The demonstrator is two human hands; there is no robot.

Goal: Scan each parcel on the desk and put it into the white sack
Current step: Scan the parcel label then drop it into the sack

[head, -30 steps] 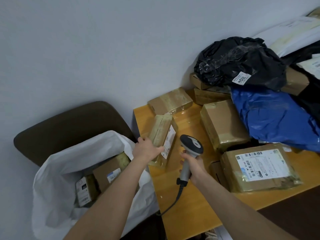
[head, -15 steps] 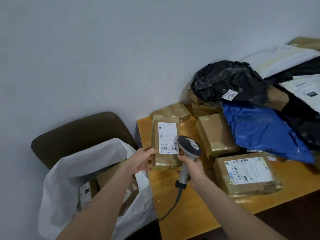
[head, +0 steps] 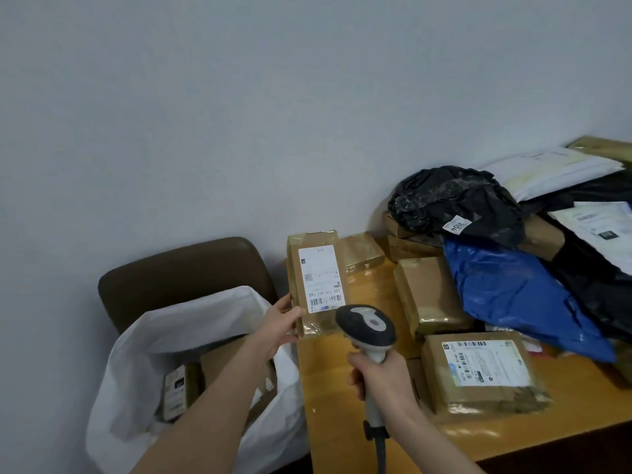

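Note:
My left hand (head: 278, 325) grips the lower left edge of a taped brown parcel (head: 316, 265), held upright over the desk's left end with its white barcode label facing me. My right hand (head: 379, 381) grips the handle of a grey and black barcode scanner (head: 366, 328), whose head sits just below and right of the label. The white sack (head: 143, 340) stands open on the left of the desk and holds several boxes.
The wooden desk (head: 338, 398) carries several brown parcels, among them a labelled one (head: 478, 371) at the right front. Behind lie a blue bag (head: 513, 292), a black bag (head: 455, 200) and white mailers. A brown chair (head: 184, 271) stands behind the sack.
My left hand has lifted the parcel off the desk and turned it upright so the label faces me. The scanner has come up below the label.

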